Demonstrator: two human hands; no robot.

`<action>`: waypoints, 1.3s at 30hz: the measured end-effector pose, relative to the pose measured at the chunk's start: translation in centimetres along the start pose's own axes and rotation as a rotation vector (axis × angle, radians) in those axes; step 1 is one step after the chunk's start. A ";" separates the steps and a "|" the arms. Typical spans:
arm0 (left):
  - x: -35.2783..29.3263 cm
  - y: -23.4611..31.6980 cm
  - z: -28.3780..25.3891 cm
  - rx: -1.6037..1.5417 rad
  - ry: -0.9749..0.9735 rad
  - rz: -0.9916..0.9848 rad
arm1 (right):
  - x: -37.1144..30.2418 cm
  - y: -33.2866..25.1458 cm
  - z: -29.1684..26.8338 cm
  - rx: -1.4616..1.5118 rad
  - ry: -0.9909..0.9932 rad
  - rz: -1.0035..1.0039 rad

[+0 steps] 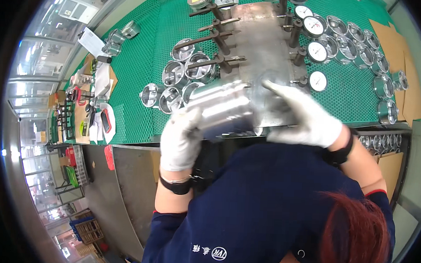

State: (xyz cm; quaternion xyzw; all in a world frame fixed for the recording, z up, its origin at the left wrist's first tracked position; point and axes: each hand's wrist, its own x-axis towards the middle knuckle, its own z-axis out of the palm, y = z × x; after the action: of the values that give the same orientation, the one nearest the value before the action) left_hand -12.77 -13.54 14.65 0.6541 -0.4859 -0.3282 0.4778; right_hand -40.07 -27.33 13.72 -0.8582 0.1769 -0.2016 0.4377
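Observation:
My left hand, in a white glove, grips one end of a shiny metal piston. The piston lies sideways at the near edge of the bench and is smeared by motion. Beyond its other end is my right hand, also gloved, with thumb and fingers spread apart and nothing in them. A smooth steel plate stretches away behind the piston. Along its left side stand dark gauge posts with arms. Along its right side stand dial gauges with white faces.
Several pistons stand on the green mat left of the plate. More pistons stand at the right, some beside brown cardboard. Papers and a red-rimmed tray lie at the far left. A shelf under the right edge holds small metal parts.

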 end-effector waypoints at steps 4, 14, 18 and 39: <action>0.8 -0.3 3.2 -0.743 -0.288 -0.530 | 0.0 0.8 3.5 0.079 0.253 -0.045; 4.5 -0.9 8.0 0.485 -0.236 0.552 | 1.5 3.1 2.6 -0.384 0.259 -0.038; 5.0 -2.6 9.3 0.564 -0.126 0.592 | -0.9 3.5 2.3 -0.200 0.265 0.154; 8.3 -4.0 11.1 0.308 -0.159 0.541 | -1.8 3.0 3.1 0.678 0.185 0.863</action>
State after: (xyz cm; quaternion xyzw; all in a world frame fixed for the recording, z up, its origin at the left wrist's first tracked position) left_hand -18.77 -24.55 7.52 0.5383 -0.7218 -0.1619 0.4037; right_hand -40.50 -26.05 9.23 -0.4975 0.4753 -0.1243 0.7150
